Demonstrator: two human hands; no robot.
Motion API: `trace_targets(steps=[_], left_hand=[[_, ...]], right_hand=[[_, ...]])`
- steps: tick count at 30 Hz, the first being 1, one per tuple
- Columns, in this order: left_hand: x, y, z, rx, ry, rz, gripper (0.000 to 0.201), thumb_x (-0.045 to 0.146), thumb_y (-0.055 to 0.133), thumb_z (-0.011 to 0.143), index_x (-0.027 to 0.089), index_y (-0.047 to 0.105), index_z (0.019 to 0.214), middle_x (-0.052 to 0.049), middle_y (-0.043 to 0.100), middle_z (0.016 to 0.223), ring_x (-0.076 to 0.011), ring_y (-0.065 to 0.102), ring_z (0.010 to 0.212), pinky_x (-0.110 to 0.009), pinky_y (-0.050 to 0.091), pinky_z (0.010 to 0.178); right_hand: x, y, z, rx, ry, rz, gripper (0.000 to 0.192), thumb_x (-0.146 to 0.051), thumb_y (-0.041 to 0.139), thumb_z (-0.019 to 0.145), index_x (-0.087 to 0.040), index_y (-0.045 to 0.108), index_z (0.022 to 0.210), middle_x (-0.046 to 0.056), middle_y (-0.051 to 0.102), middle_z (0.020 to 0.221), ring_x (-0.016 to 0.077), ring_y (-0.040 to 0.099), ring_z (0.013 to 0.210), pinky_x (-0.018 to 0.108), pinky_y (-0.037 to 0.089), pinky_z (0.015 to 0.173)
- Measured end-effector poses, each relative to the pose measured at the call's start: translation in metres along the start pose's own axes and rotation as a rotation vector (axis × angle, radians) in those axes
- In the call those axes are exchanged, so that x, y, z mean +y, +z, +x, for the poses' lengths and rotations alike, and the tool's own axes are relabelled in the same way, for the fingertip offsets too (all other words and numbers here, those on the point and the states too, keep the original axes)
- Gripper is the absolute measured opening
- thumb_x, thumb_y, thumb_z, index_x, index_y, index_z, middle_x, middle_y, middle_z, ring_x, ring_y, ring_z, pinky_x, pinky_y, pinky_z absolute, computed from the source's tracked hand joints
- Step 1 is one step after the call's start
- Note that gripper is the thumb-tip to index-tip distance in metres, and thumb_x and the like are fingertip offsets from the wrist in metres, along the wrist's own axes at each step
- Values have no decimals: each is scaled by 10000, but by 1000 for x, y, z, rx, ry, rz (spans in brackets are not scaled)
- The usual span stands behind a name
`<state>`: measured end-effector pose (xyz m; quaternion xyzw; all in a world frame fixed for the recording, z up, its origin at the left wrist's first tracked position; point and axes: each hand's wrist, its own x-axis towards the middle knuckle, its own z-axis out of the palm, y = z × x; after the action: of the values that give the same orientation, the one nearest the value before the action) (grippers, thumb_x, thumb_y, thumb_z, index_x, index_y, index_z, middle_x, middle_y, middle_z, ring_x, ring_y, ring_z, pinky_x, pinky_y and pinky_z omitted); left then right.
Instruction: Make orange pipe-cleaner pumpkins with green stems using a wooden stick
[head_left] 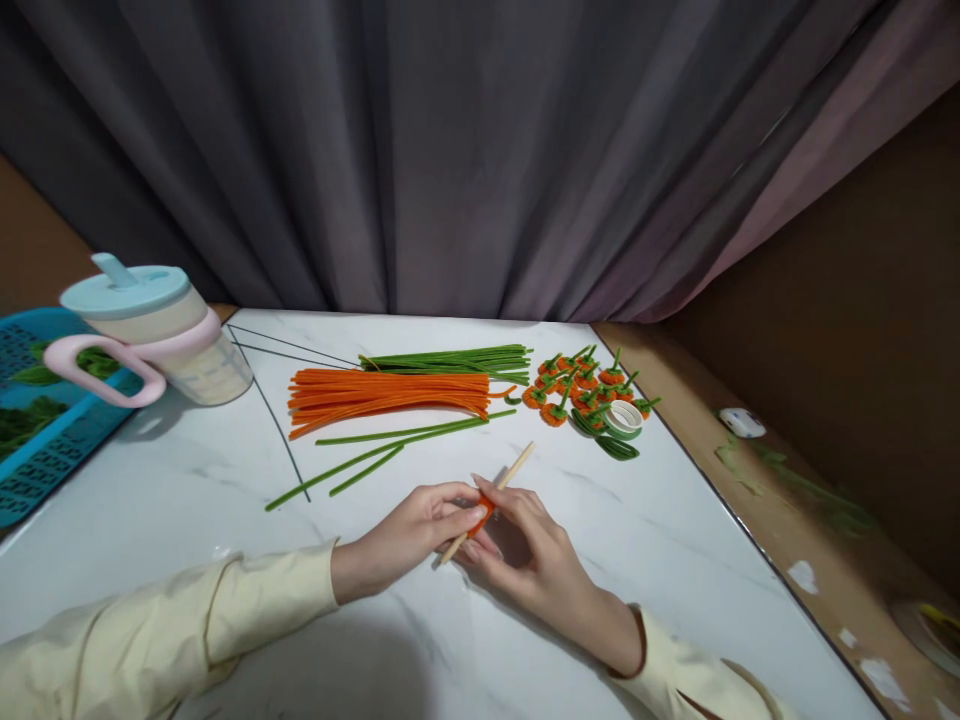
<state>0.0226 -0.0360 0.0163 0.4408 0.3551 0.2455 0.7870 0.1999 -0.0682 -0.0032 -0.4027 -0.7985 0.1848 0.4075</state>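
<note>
An orange pipe cleaner [484, 516] is coiled around a thin wooden stick [516, 464], held tilted over the table's near middle. My left hand [420, 530] pinches the coil from the left with thumb and fingers. From the other side my right hand [536, 550] has its fingers closed on the stick and the coil. The stick's lower end pokes out below my left thumb. Beyond the hands lie a bundle of orange pipe cleaners [390, 395], a bundle of green pipe cleaners [450, 358] and a few loose green pipe cleaners [337, 475].
Several small orange pieces with green stems [555, 413] cluster at the back right, beside a roll of tape [623, 418] and dark green loops [617, 447]. A lidded cup [187, 340] and a blue basket [56, 475] stand left. Grey curtains [450, 150] hang behind the table [637, 540].
</note>
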Motion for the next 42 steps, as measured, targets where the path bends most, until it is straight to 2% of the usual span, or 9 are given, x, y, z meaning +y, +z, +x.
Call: trace_targets(steps=[14, 19, 29, 38, 42], left_hand=[[-4, 1, 2, -48, 8, 1, 456, 454, 668, 777, 99, 597, 1054, -108, 710, 805, -193, 680, 755, -276, 529, 681], [-5, 0, 2, -52, 19, -3, 421, 446, 676, 773, 103, 613, 1009, -100, 704, 807, -198, 678, 770, -304, 543, 719], [-9, -2, 3, -34, 21, -30, 393, 448, 697, 748, 110, 558, 893, -80, 674, 756, -203, 675, 712, -394, 561, 720], [-7, -1, 3, -32, 28, -40, 389, 450, 709, 735, 121, 552, 870, -67, 677, 750, -195, 679, 696, -373, 568, 700], [-8, -2, 3, -34, 39, -36, 376, 442, 714, 730, 127, 543, 847, -52, 671, 739, -191, 679, 681, -365, 572, 682]], right_hand=[[6, 4, -5, 21, -94, 14, 584, -159, 592, 799, -179, 360, 1334, 102, 631, 983, 208, 602, 868, 353, 521, 750], [5, 3, -4, -41, -90, 5, 498, -162, 548, 829, -157, 396, 1303, 94, 620, 918, 196, 597, 818, 343, 523, 736], [0, 1, -1, -92, -112, 57, 200, -125, 509, 849, -184, 491, 1039, 70, 597, 869, 178, 557, 776, 322, 505, 723], [-4, -3, 4, -99, -151, 33, 134, -128, 474, 869, -189, 505, 984, 75, 609, 847, 192, 580, 808, 327, 513, 704], [-4, -3, 5, -115, -173, 33, 160, -113, 480, 869, -187, 499, 1010, 79, 616, 862, 198, 577, 841, 330, 510, 717]])
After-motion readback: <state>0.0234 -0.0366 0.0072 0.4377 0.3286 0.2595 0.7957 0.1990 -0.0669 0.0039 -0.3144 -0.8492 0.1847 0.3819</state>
